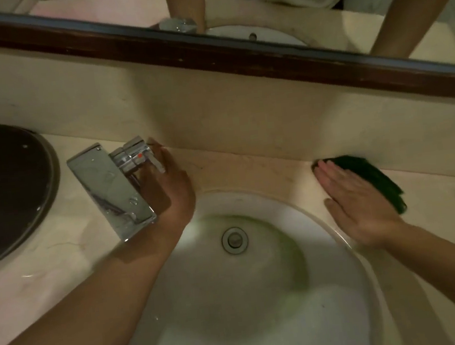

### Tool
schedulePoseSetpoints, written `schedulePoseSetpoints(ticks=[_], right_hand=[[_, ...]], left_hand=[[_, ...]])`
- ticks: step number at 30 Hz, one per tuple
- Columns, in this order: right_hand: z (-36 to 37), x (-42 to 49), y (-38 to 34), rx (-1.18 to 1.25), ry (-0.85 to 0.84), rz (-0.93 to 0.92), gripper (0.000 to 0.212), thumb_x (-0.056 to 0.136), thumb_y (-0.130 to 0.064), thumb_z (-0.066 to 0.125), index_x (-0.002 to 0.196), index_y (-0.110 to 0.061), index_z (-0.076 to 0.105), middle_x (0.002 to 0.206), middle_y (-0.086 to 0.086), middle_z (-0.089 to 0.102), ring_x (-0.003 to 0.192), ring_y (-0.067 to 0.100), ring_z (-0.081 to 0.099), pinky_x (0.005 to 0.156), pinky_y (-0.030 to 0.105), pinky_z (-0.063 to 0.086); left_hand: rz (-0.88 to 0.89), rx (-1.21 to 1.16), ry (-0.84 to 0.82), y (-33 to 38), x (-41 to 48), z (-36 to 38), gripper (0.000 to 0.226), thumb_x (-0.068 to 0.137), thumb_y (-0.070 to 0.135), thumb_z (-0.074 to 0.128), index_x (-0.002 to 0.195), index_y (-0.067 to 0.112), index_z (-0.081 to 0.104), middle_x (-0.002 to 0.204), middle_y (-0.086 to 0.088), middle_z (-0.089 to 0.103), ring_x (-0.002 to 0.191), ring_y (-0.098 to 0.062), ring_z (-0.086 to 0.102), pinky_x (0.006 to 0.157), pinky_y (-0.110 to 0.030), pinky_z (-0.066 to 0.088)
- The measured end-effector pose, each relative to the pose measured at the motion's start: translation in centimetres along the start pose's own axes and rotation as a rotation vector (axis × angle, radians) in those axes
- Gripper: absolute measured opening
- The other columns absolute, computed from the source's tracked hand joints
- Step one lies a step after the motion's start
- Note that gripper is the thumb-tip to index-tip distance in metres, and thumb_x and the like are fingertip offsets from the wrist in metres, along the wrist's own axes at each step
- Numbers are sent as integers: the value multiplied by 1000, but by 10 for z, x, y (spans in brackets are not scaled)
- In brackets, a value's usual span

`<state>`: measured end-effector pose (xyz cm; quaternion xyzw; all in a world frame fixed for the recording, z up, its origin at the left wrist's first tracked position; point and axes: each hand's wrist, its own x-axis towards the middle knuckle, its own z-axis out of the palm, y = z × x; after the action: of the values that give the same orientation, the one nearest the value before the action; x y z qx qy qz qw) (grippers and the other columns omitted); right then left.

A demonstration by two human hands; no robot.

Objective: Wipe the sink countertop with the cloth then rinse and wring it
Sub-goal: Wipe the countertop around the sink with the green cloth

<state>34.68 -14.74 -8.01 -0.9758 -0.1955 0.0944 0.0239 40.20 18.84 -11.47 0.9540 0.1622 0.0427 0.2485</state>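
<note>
A dark green cloth (377, 175) lies on the beige countertop (248, 170) to the right of the white round sink (205, 288), close to the back wall. My right hand (357, 200) presses flat on the cloth with straight fingers. My left hand (165, 188) rests beside the base of the chrome faucet (108, 186) at the sink's back left; its fingers lie behind the faucet body, partly hidden. No water runs from the spout. The drain (234, 240) sits in the middle of the basin.
A dark round basin or lid (4, 192) takes up the far left of the counter. A mirror with a dark wooden frame (236, 58) runs along the wall above the beige backsplash. Water drops glint at the sink's front.
</note>
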Motion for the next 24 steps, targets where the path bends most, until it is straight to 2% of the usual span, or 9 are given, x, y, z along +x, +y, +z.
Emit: schedulePoseSetpoints(ticks=[1, 2, 3, 7, 10, 15, 20, 22, 24], right_hand=[[-2, -7, 0, -3, -7, 48, 60, 99, -44, 15, 153, -19, 6, 161, -2, 7, 150, 15, 8, 118, 22, -1], [-2, -8, -3, 2, 1, 73, 62, 99, -46, 13, 153, -18, 7, 161, -2, 5, 150, 13, 3, 118, 22, -2], [0, -4, -11, 5, 12, 71, 63, 99, -47, 12, 153, -17, 7, 161, -1, 4, 149, 12, 1, 119, 24, -1], [4, 42, -64, 68, 52, -182, 64, 98, -42, 27, 153, -10, 22, 160, 8, 22, 148, 19, 14, 120, 39, 21], [7, 100, -128, 160, 36, -378, 64, 95, -36, 28, 153, -11, 21, 161, 7, 20, 148, 15, 13, 121, 32, 14], [3, 154, -180, 301, 77, -555, 62, 90, -22, 38, 145, 6, 34, 153, 22, 35, 140, 30, 39, 114, 44, 33], [3, 147, -163, 262, 161, -520, 57, 93, -25, 35, 145, -3, 40, 151, 15, 42, 126, 28, 55, 96, 39, 50], [7, 127, -139, 195, 157, -418, 59, 92, -29, 32, 149, -13, 35, 156, 7, 34, 119, 26, 60, 84, 34, 53], [11, 97, -101, 120, 121, -316, 63, 92, -33, 28, 154, -21, 19, 160, 1, 20, 129, 22, 51, 94, 35, 50]], left_hand=[[-30, 120, 29, -4, -2, 2, 52, 105, 20, 25, 153, 7, 12, 160, -13, 15, 143, -30, 26, 107, -16, 31], [3, 263, 18, -6, -5, -2, 57, 103, 24, 29, 153, 6, 11, 160, -14, 16, 139, -35, 32, 110, -36, 35], [2, 361, -25, -8, -6, -5, 60, 101, 26, 31, 153, 4, 9, 159, -16, 16, 136, -37, 34, 108, -44, 35], [38, 305, -25, -1, -14, -17, 62, 100, 24, 35, 152, 0, 12, 157, -21, 22, 130, -40, 40, 107, -45, 31], [74, 320, 4, -7, -11, -13, 56, 94, 15, 46, 145, -6, 33, 146, -26, 40, 119, -45, 51, 98, -50, 41], [125, 322, -32, -12, -10, -11, 44, 86, 9, 64, 128, -4, 57, 125, -22, 62, 106, -39, 63, 85, -45, 52], [26, 286, -52, -9, -7, -10, 54, 98, 21, 28, 147, 0, 32, 150, -17, 39, 125, -38, 50, 95, -47, 44], [26, 336, -83, -6, -11, -15, 58, 99, 25, 29, 151, 2, 21, 158, -16, 23, 130, -39, 43, 99, -47, 39], [24, 372, -73, -2, -13, -18, 61, 100, 26, 34, 152, 3, 14, 161, -14, 13, 137, -37, 32, 107, -46, 31]])
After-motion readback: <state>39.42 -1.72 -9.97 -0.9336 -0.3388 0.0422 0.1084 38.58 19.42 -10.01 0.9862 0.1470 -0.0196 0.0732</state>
